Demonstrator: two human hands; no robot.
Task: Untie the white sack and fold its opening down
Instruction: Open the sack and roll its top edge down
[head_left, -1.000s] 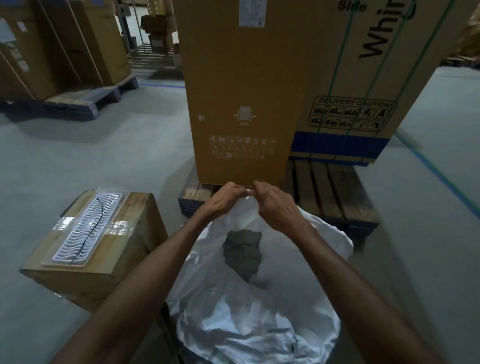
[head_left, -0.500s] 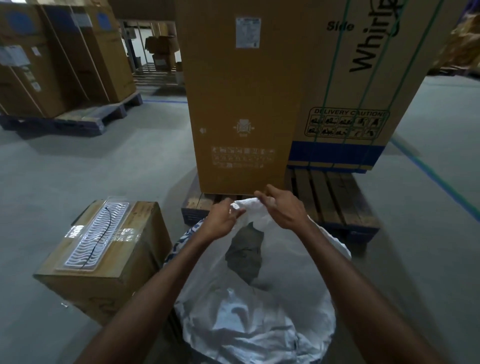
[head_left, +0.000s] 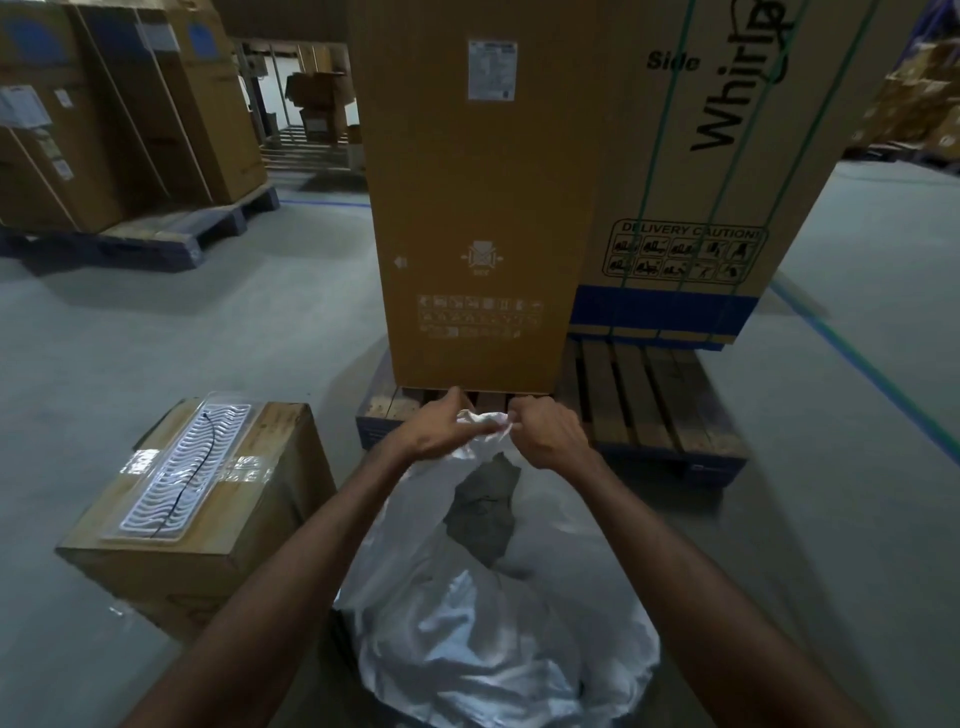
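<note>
From my head camera, my left hand (head_left: 441, 434) and right hand (head_left: 545, 434) both pinch the bunched top of the crinkled white plastic sack (head_left: 498, 639), which stands on the grey floor right before me. A taped brown cardboard box (head_left: 249, 519) sits just left of it; a tall cardboard carton (head_left: 483, 208) rests on a wooden pallet (head_left: 649, 410) beyond.

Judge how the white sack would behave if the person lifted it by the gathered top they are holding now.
The white sack looks thin and crinkled, so it would probably stay floppy and sag. Its base bulges wide, which suggests some weight; the neck could stretch taut. Both the left hand and the right hand pinch the bunched top, and its shiny film may slip.
</note>
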